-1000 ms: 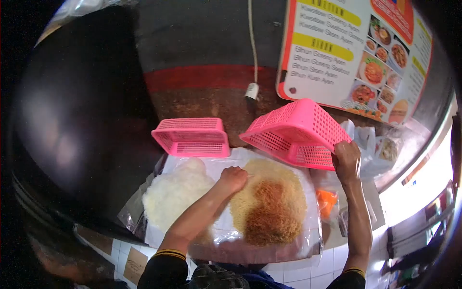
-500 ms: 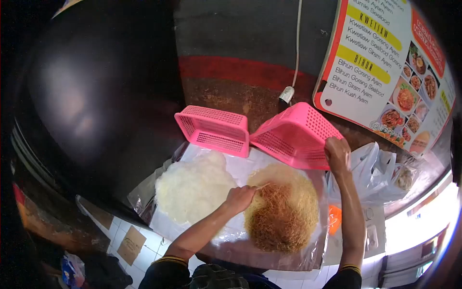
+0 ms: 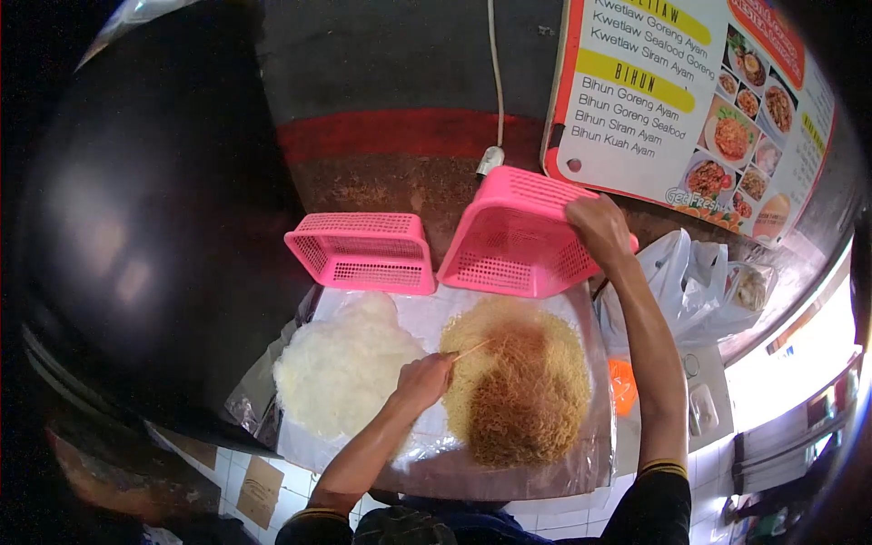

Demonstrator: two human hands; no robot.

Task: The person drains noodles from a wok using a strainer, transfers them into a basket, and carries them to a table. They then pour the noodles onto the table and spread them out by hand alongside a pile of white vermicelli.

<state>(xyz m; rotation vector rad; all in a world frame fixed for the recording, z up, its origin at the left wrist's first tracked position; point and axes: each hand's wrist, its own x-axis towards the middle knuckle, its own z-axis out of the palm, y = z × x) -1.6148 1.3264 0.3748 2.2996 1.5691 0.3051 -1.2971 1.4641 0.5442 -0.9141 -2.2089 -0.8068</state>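
Observation:
My left hand [image 3: 425, 380] is closed around thin wooden chopsticks [image 3: 470, 349], whose tips reach into a round heap of noodles [image 3: 525, 422]. The heap is pale yellow at the edge and brown in the middle and front. My right hand [image 3: 599, 229] grips the right side of a pink perforated plastic basket [image 3: 504, 259], tipped with its opening facing me behind the heap. Left of it, a second pink basket [image 3: 363, 252] lies on its side. A mound of white, thin noodles [image 3: 343, 368] lies beside my left hand.
Clear plastic sheeting [image 3: 536, 481] covers the table. White plastic bags [image 3: 672, 282] and an orange item [image 3: 622, 386] sit at the right. A menu board [image 3: 627, 118] leans at the back, near a hanging cable [image 3: 497, 82]. A large black surface [image 3: 145, 227] fills the left.
The right-hand basket has turned more upright, opening toward me, its rim now low behind the noodles. My left hand still holds the chopsticks at the heap. The whole view has shifted slightly.

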